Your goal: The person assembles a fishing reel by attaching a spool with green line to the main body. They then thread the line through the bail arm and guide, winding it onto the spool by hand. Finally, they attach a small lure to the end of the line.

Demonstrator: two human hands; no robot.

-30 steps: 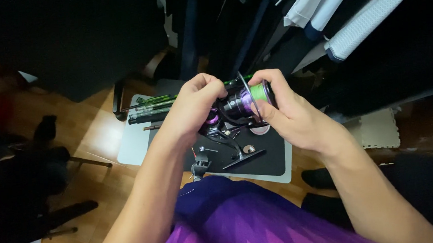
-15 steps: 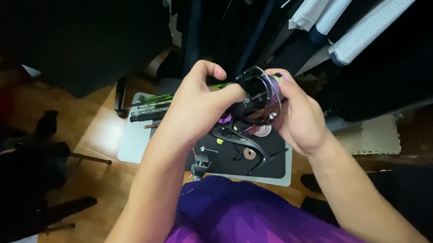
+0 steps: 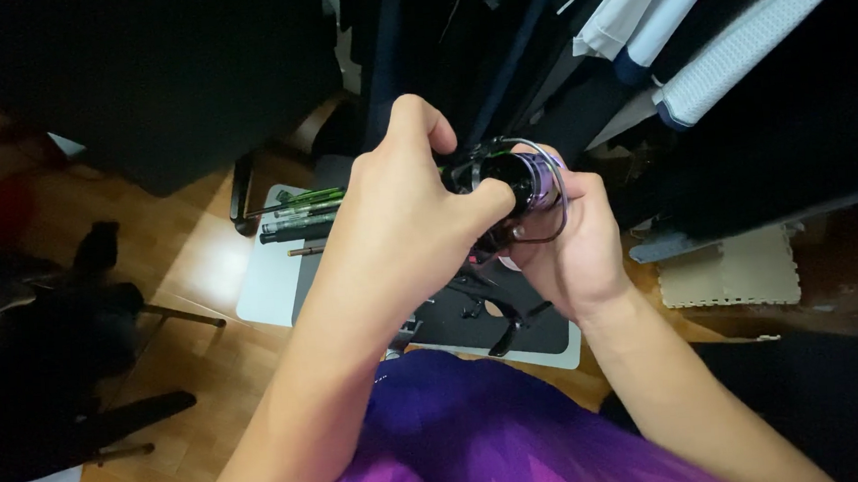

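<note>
Both hands work a fishing reel: left hand clenched on its 9 o'clock side, right hand cupping it underneath; next calls for a steady twist

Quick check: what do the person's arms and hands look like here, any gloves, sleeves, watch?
Both hands bare: left hand and right hand wear no gloves, and no rings show. Forearms are uncovered up to the frame edge, with no sleeves, watch or wristband in view.

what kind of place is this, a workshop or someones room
Most likely a room at home, used as a makeshift workbench. Hanging clothes fill the top right, the wooden floor carries a dark work mat with small parts, and both hands hold a fishing reel.
</note>
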